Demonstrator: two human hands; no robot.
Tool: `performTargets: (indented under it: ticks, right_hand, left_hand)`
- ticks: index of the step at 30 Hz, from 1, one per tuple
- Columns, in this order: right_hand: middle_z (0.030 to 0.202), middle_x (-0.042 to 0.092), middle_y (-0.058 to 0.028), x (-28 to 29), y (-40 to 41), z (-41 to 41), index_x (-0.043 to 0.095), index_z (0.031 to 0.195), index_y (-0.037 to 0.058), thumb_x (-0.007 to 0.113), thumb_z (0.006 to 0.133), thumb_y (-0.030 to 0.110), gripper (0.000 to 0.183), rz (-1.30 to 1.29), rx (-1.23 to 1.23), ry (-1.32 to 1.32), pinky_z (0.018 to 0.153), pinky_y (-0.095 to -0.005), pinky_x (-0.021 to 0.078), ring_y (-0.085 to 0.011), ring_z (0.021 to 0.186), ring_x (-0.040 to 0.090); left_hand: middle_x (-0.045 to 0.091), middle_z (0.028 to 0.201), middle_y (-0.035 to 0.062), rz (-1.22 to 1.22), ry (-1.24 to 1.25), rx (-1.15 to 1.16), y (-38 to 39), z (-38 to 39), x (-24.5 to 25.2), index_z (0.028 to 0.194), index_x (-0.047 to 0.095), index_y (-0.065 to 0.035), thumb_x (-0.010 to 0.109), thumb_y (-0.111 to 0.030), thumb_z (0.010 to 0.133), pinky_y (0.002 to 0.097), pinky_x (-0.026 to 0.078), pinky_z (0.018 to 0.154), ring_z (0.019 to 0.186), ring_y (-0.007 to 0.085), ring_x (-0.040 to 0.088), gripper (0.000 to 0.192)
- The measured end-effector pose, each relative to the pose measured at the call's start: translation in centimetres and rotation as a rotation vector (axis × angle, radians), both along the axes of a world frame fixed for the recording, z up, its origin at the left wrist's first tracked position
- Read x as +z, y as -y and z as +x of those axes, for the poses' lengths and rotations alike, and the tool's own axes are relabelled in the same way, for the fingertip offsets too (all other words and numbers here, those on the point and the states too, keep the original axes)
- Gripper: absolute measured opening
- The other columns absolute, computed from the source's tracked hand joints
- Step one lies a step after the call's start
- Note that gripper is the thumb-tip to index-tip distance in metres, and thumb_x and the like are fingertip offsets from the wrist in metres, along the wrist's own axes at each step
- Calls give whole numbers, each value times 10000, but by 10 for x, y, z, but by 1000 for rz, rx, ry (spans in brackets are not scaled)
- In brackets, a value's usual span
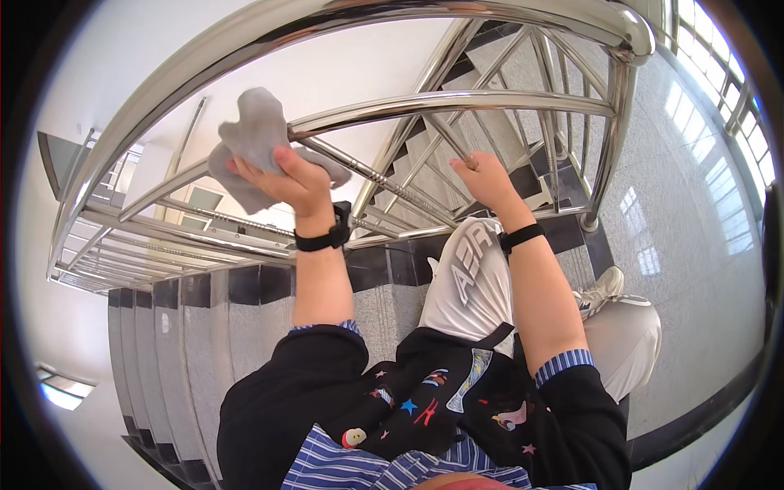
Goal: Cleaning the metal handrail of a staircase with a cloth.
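My left hand (pixel 294 180) holds a grey cloth (pixel 257 131), which is wrapped over the middle rail (pixel 453 104) of a shiny metal stair railing. Parts of the cloth hang loose on both sides of the palm. To the right, my right hand (pixel 487 177) is closed around a thin metal baluster (pixel 449 136) below that rail. The thick top handrail (pixel 367 12) arches above both hands. Each wrist wears a black band. The fingertips of my left hand are partly hidden by the cloth.
Stone steps (pixel 245 324) with dark edging descend or rise at the left; which cannot be told. Another flight (pixel 422 147) shows behind the railing. A corner post (pixel 615 135) stands at the right beside a speckled landing floor (pixel 692 233). My knees are close to the railing.
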State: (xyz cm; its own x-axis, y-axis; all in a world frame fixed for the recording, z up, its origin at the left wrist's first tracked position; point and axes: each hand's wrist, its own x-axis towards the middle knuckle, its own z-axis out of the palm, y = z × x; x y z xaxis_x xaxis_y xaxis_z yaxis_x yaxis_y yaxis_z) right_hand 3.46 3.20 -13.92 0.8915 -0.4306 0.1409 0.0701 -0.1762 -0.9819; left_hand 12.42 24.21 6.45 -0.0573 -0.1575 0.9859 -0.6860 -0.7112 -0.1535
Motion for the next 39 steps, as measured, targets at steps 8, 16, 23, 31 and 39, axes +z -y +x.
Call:
performTargets:
  ticks: [8,16,23,31,39]
  right_hand:
    - [780,653,-209,10,1,-4,674,907,17,637,923,360,345,-40,29,-27,711,-451,477,-400,768,606]
    - [800,663,-193,3,4,-4,691,930,51,639,918,365,318,8,51,-22,704,-442,481,-395,758,604]
    - [765,656,-180,3,3,-4,692,914,55,646,911,360,308,-4,28,18,691,-451,480,-395,741,599]
    - [656,566,-139,-5,2,1,678,931,36,643,932,357,324,10,26,69,625,-400,442,-282,623,508]
    - [764,659,-181,-1,2,-1,692,901,54,644,908,372,322,10,41,15,693,-462,483,-397,746,610]
  left_hand:
    - [460,1343,300,-50,-181,-272,33,-3,-73,1377,382,134,506,-207,983,436,400,1035,1172,385,521,536]
    - [567,1256,200,-444,-508,-543,56,-12,-62,1274,472,99,538,-122,984,367,450,1003,1121,275,575,370]
    - [498,1340,162,-554,-753,-712,52,-18,-60,1351,408,35,503,-196,988,371,417,1045,1202,250,516,440]
    - [523,1311,109,-778,-1194,-1022,34,-8,-66,1311,495,-90,406,-370,968,467,386,1067,1228,279,511,451]
    - [590,1222,150,-594,-1262,-1255,7,24,-66,1344,496,-74,510,-352,848,446,520,866,1062,307,610,569]
